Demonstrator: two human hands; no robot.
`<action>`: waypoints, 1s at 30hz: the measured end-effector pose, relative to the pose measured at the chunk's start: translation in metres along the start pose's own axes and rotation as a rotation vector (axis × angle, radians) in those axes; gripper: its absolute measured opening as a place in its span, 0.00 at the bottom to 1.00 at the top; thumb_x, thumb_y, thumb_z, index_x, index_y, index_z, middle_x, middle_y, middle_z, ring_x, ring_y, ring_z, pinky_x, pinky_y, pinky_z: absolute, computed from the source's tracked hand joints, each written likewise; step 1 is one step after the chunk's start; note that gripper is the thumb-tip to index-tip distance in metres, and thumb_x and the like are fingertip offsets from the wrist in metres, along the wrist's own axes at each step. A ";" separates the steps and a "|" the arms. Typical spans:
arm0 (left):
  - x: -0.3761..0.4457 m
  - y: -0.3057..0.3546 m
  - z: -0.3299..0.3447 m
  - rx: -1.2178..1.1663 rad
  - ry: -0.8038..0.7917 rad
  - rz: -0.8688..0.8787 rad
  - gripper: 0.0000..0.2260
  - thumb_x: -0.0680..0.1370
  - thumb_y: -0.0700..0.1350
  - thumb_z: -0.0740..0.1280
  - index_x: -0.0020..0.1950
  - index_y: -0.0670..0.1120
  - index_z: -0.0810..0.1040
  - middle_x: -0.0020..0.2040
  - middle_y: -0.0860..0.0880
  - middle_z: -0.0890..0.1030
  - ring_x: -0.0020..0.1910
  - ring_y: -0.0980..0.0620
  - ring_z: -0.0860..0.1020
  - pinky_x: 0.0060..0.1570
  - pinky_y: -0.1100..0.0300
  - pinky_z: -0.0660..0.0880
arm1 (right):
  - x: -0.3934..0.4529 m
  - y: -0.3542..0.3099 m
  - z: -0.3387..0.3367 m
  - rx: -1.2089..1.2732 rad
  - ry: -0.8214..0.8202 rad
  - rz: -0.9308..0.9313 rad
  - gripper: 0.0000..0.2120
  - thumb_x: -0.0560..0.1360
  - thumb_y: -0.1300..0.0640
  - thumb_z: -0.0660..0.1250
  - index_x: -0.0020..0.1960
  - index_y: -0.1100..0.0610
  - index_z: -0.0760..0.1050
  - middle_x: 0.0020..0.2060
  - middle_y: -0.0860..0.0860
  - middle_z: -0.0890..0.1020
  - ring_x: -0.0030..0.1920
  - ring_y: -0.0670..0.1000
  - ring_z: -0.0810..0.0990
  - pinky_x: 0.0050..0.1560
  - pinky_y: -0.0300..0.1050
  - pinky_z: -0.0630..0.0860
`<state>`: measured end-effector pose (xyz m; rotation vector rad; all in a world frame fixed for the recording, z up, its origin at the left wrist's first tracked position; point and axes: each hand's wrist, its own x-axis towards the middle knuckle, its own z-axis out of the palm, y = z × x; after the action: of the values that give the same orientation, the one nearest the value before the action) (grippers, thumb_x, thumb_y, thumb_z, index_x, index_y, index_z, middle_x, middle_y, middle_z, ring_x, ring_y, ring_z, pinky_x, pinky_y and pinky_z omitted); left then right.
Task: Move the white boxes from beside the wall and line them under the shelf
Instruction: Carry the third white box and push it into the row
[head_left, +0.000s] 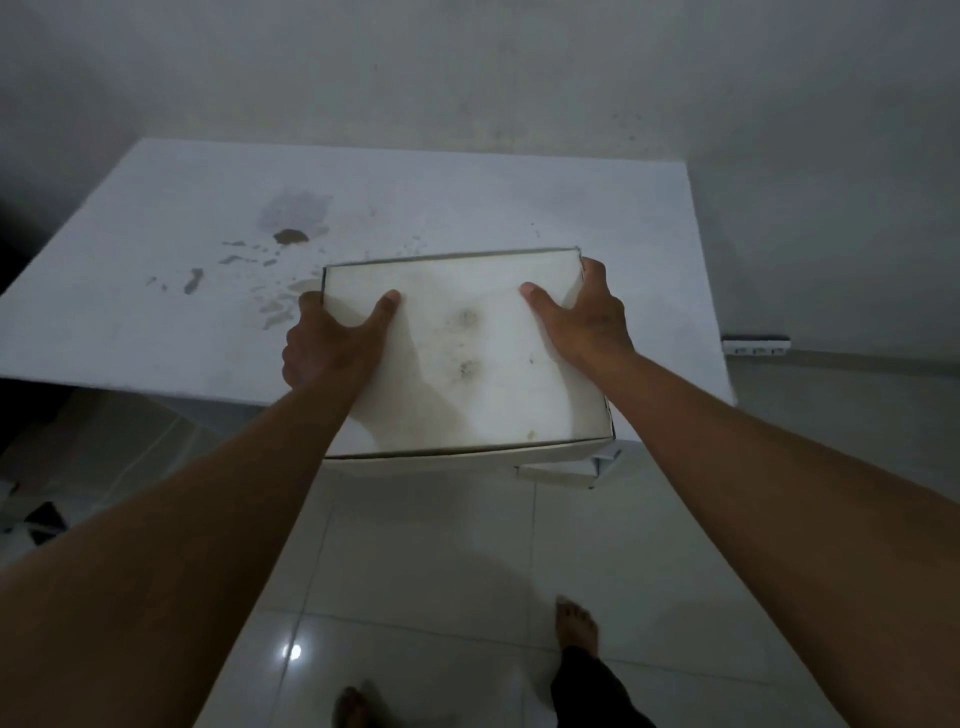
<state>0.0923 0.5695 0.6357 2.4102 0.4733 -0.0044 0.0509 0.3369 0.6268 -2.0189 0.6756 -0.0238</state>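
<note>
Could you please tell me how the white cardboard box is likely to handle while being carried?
The white cardboard box is probably light: both hands merely clasp its sides. Its thin walls may flex. A loose flap under one corner could sag.

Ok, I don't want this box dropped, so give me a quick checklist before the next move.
1. Left hand grips the box: ok, thumb on top, fingers round the left edge.
2. Right hand grips it: ok, thumb on top, fingers round the right edge.
3. Lid seated: ok, it looks flat and closed.
4. Box level: ok, no clear tilt.
5. Floor ahead free: ok in the part that shows; feet stand back from the shelf.
6. Room under the shelf: cannot tell, its top hides that space.
</note>
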 end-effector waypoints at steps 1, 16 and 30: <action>0.006 -0.006 -0.006 0.000 -0.006 0.012 0.41 0.67 0.73 0.65 0.70 0.47 0.66 0.64 0.42 0.76 0.62 0.38 0.75 0.61 0.45 0.71 | -0.005 -0.002 0.008 0.008 0.014 0.001 0.38 0.73 0.35 0.67 0.75 0.49 0.55 0.67 0.56 0.70 0.65 0.58 0.72 0.56 0.44 0.67; -0.009 -0.151 -0.062 0.013 -0.200 0.115 0.39 0.68 0.72 0.66 0.68 0.48 0.66 0.62 0.44 0.76 0.61 0.40 0.74 0.58 0.49 0.70 | -0.161 0.037 0.122 0.054 0.199 0.154 0.37 0.73 0.36 0.67 0.75 0.48 0.57 0.65 0.53 0.71 0.62 0.54 0.72 0.52 0.40 0.65; -0.065 -0.254 -0.053 0.078 -0.235 0.070 0.39 0.68 0.72 0.67 0.69 0.47 0.67 0.64 0.46 0.75 0.64 0.43 0.73 0.62 0.48 0.70 | -0.237 0.111 0.167 0.048 0.113 0.245 0.38 0.74 0.38 0.68 0.76 0.48 0.55 0.69 0.54 0.69 0.67 0.55 0.70 0.56 0.38 0.62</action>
<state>-0.0601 0.7608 0.5267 2.4609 0.2844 -0.2762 -0.1522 0.5402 0.5089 -1.8869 0.9811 -0.0100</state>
